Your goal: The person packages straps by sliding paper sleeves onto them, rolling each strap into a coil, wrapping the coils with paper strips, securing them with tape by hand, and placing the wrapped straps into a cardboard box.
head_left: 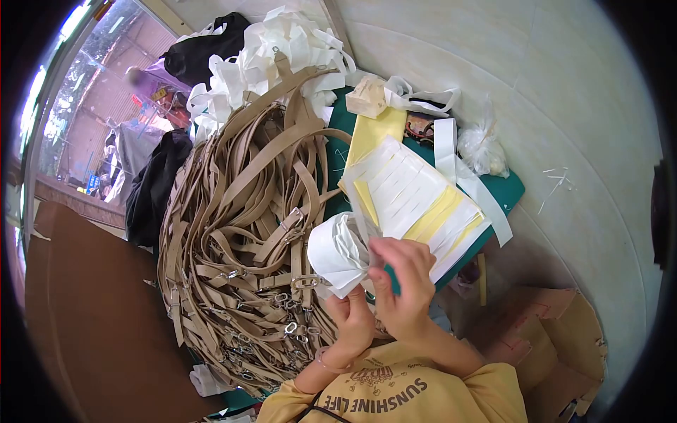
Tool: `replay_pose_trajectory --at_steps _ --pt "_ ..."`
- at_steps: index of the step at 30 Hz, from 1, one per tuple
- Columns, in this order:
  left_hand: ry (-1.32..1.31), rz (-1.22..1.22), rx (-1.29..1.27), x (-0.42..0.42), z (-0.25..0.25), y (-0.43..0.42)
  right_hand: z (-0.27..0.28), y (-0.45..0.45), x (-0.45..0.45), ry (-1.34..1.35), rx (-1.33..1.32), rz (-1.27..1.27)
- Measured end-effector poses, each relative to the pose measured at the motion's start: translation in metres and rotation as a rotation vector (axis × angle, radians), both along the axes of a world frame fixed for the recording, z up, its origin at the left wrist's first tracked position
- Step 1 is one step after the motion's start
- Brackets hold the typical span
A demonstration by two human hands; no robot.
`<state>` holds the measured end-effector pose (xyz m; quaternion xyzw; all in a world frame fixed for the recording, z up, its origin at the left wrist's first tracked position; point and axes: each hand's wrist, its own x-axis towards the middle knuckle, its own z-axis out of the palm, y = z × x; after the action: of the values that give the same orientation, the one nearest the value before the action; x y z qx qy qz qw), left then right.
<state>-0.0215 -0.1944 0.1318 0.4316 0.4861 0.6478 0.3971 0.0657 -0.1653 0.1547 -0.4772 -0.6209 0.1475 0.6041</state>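
A bundle of curled white strips [337, 247] stands up from my left hand [351, 323], whose fingers close around its lower end. My right hand [405, 282] is at the right side of the bundle. Its thumb and forefinger pinch a thin, translucent white strip [361, 204] that rises above the bundle. A metal buckle [307, 282] shows just left of the bundle, close to my left hand. Under and left of my hands spreads a large heap of tan straps [233, 211] with metal buckles. Part of my left fingers is hidden by the bundle.
Sheets of white and yellow strips [423, 190] lie on a green surface [513, 189]. A clear plastic bag [483, 149] sits behind them. Crumpled white material [282, 56] piles up at the back. Cardboard [92, 303] stands at left; an open carton [564, 331] is at lower right.
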Motion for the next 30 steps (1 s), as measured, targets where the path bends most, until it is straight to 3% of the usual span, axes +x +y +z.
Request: replay_pose_trajectory --at_steps 2,4,8,10,17,19,23,25,29,30 --pt "-0.069 -0.021 0.038 -0.002 -0.005 0.001 0.007 0.001 0.006 0.142 -0.082 0.079" --pt "-0.138 -0.042 0.079 -0.005 -0.012 0.002 0.017 0.003 0.015 0.415 -0.334 0.316" --pt "-0.266 -0.121 0.025 -0.014 -0.027 -0.001 0.014 0.01 0.024 0.505 -0.427 0.518" --pt "-0.305 -0.149 0.021 -0.014 -0.029 -0.002 0.014 0.01 0.025 0.693 -0.499 0.569" --pt "-0.386 -0.26 0.01 -0.022 -0.023 0.001 0.008 0.005 0.019 0.715 -0.397 0.53" --pt "-0.351 -0.266 -0.001 -0.022 -0.024 0.0 0.01 0.007 0.024 0.413 -0.424 0.525" --pt "-0.351 -0.253 -0.01 -0.022 -0.026 -0.001 0.003 0.004 0.02 0.544 -0.413 0.545" --pt "-0.355 -0.275 -0.009 -0.022 -0.024 -0.001 -0.004 -0.005 0.008 0.643 -0.242 0.328" --pt "-0.409 -0.248 -0.009 -0.022 -0.024 -0.003 -0.016 -0.008 -0.009 0.728 -0.091 0.243" --pt "-0.403 -0.247 -0.021 -0.022 -0.025 -0.003 -0.021 -0.008 -0.008 0.489 0.027 0.13"
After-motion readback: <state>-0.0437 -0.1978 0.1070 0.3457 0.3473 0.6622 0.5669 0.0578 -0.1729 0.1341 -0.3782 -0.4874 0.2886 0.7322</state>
